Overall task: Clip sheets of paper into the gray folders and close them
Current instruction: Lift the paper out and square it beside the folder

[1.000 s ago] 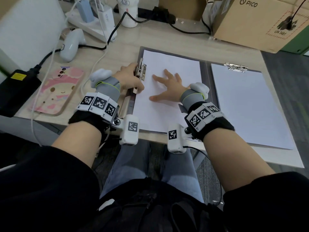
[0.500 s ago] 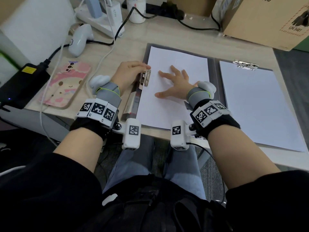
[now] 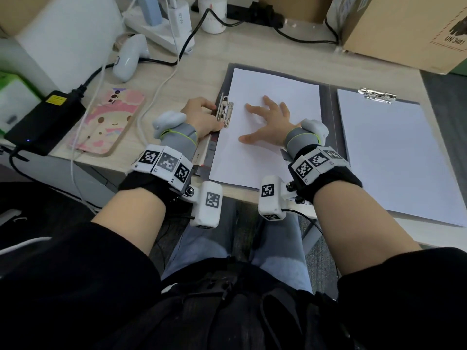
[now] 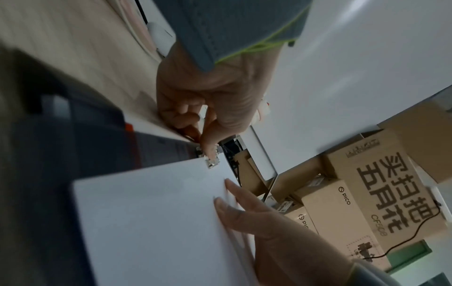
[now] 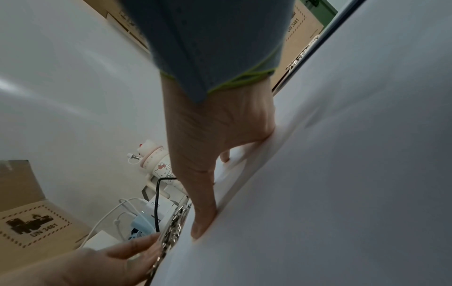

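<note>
Gray folder (image 3: 325, 102) is lying open flat on the desk (image 3: 265, 49) right in front of the person, w/ a white sheet (image 3: 265, 152) sitting on its left half. Right hand (image 3: 269, 122) is spread flat on the sheet, fingers straight and fanned out, pressing it down, not gripping anything. Left hand (image 3: 202, 116) is at the sheet's left edge, thumb and fingers curled around the metal clip (image 3: 225, 110); left wrist cam shows the thumb tip pushing on the clip's end right at the paper edge. Can't tell if the clip is actually biting the sheet tbh. 2nd sheet (image 3: 394, 157) is on the right half, under its own clip (image 3: 378, 95) at the top. Pink phone (image 3: 106, 122) and a black power brick (image 3: 44, 121) are off to the left, cardboard box (image 3: 404, 29) at back right.
</note>
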